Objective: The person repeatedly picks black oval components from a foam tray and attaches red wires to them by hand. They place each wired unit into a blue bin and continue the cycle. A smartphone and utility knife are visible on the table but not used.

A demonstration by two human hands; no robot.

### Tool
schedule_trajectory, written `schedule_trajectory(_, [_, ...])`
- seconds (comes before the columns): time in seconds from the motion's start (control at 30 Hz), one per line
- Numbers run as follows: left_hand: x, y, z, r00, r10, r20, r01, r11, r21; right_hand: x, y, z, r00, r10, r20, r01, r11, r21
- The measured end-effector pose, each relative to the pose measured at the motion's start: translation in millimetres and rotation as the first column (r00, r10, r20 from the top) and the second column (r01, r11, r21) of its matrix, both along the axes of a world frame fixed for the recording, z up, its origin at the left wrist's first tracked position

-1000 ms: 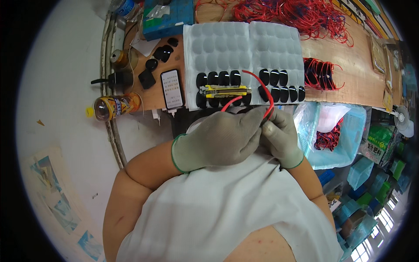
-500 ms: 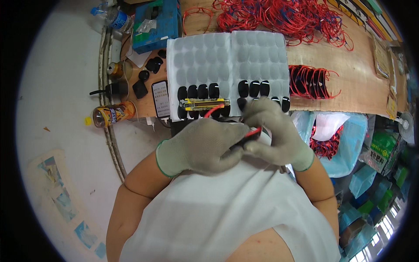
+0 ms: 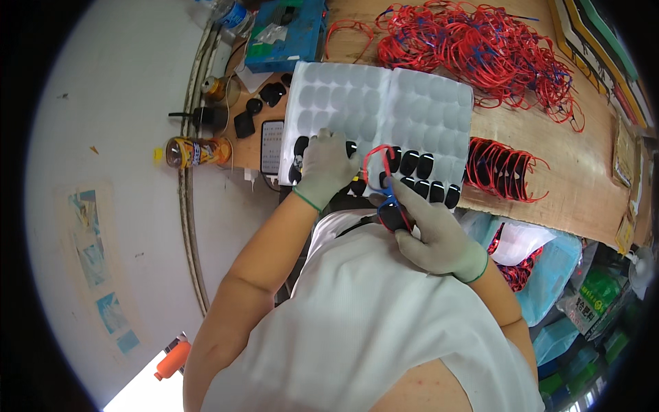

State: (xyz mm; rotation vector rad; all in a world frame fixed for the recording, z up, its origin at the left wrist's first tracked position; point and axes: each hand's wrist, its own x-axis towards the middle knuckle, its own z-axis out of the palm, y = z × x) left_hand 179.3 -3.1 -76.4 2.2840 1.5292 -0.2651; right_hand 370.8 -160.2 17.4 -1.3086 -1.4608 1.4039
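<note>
In grey gloves, both my hands are over or beside a white lens tray (image 3: 343, 93) with rows of oval hollows. My left hand (image 3: 327, 163) reaches onto its near left part among dark lenses, fingers bent down together; what they pinch, if anything, is hidden beneath. My right hand (image 3: 439, 237) is closed on a red and blue glasses frame (image 3: 386, 187), held tilted just off the tray's near edge. A dark lens (image 3: 394, 217) sits in the rim nearest me; the other rim looks empty. More dark lenses (image 3: 410, 163) lie in the right half.
A tangled heap of red and blue frames (image 3: 473, 51) fills the back right. A row of frames with dark lenses (image 3: 504, 169) stands right of the tray. At left are a phone (image 3: 272, 147), a drink bottle (image 3: 199, 152) and a blue box (image 3: 288, 38). A lined bin (image 3: 549, 268) is at lower right.
My hands have parted: the left went forward onto the tray, while the right keeps the frame, now more fully in sight. The whole view has shifted.
</note>
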Motion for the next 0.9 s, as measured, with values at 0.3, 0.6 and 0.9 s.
schedule_trajectory(0.3, [-24,5,11,0.738,0.116,0.664,-0.013,0.987,-0.157,-43,2,-6,0.916,-0.361,-0.177,0.366,0.930,-0.001])
schedule_trajectory(0.6, [-100,-14,53,0.300,0.794,0.529,0.417,0.389,-0.821,-136,19,5,0.864,-0.499,-0.059,0.493,0.865,-0.094])
schedule_trajectory(0.9, [-148,-12,86,0.280,0.911,0.303,0.528,0.117,-0.841,-173,17,22,0.896,-0.433,-0.097,0.421,0.898,-0.126])
